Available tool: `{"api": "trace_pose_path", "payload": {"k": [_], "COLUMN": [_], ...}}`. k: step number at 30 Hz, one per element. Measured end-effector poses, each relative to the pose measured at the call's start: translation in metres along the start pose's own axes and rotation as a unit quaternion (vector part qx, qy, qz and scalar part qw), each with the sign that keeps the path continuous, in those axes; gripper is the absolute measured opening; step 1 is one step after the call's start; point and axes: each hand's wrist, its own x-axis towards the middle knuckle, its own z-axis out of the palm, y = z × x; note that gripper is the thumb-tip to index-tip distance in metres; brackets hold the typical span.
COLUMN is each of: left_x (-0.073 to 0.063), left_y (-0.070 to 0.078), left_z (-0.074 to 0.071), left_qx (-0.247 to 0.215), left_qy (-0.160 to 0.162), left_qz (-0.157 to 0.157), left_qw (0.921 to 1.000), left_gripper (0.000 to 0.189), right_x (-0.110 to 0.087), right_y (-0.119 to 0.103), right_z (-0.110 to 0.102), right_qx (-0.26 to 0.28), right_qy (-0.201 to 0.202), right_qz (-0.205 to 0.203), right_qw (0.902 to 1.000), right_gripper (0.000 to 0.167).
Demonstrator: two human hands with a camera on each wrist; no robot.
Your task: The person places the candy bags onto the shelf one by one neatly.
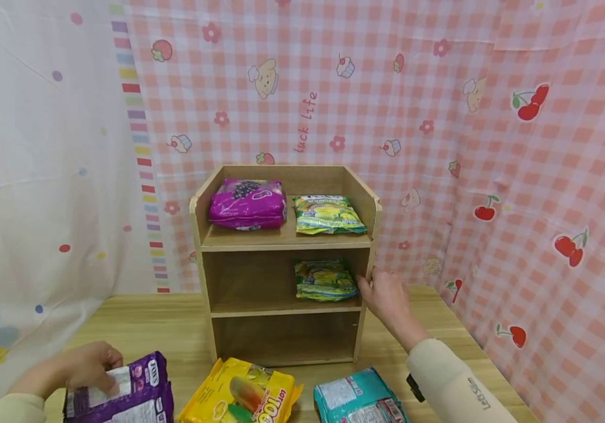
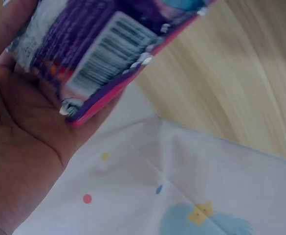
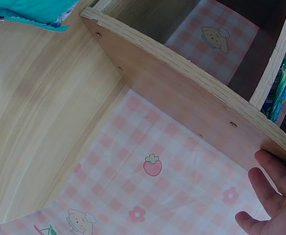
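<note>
My left hand [image 1: 88,367] grips a purple Fox's candy bag [image 1: 144,385] low at the left; in the left wrist view the bag's barcode side [image 2: 111,54] shows above the palm. At the wooden shelf's right side, my right hand [image 1: 387,296] holds the side panel's front edge, thumb at the front and fingers [image 3: 267,193] against the outer face. On the top shelf lie a magenta bag [image 1: 249,205] and a green-yellow bag [image 1: 329,214]. Another green-yellow bag [image 1: 326,281] lies in the middle compartment, at its right end.
A yellow bag with a mango picture [image 1: 239,393] and a teal bag [image 1: 358,396] lie on the wooden table [image 1: 138,320] before the shelf. A pink checked curtain [image 1: 292,76] hangs behind and to the right, a white dotted one [image 1: 43,147] to the left.
</note>
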Motion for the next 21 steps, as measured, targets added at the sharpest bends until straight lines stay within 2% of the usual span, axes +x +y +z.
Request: {"api": "trace_pose_path", "payload": {"k": [2,5,7,9,14,17,19,21], "left_x": [0.002,0.003,0.005,0.007,0.010,0.011,0.011,0.011], "left_y": [0.004,0.009,0.010,0.009,0.005,0.004,0.005,0.007], "left_z": [-0.002,-0.003,-0.003,-0.003,0.001,0.005,0.009,0.014], "left_qx": [0.011,0.047,0.085,0.130,0.235,0.282,0.318,0.362], "left_qy": [0.021,0.067,0.105,0.144,0.229,0.261,0.282,0.305], "left_qz": [0.022,0.023,0.009,-0.001,-0.022,-0.045,-0.061,-0.068], "left_qw": [0.9995,0.9964,0.9907,0.9811,0.9442,0.9219,0.9031,0.8781], "left_gripper": [0.019,0.022,0.022,0.023,0.033,0.034,0.032,0.028], "right_x": [0.000,0.000,0.000,0.000,0.000,0.001,0.001,0.001], "right_y": [0.000,0.000,0.000,0.001,0.002,0.002,0.002,0.002], "right_z": [0.000,0.000,0.001,0.001,0.003,0.003,0.003,0.004], "right_qx": [0.000,0.000,0.001,0.001,0.002,0.004,0.005,0.003], "right_qy": [0.000,0.002,0.004,0.006,0.011,0.012,0.012,0.012], "right_qz": [0.000,-0.002,-0.004,-0.007,-0.014,-0.012,-0.011,-0.010], "right_qw": [1.0000,1.0000,1.0000,1.0000,0.9998,0.9998,0.9999,0.9999], "right_gripper": [0.041,0.041,0.042,0.043,0.044,0.044,0.044,0.044]}}
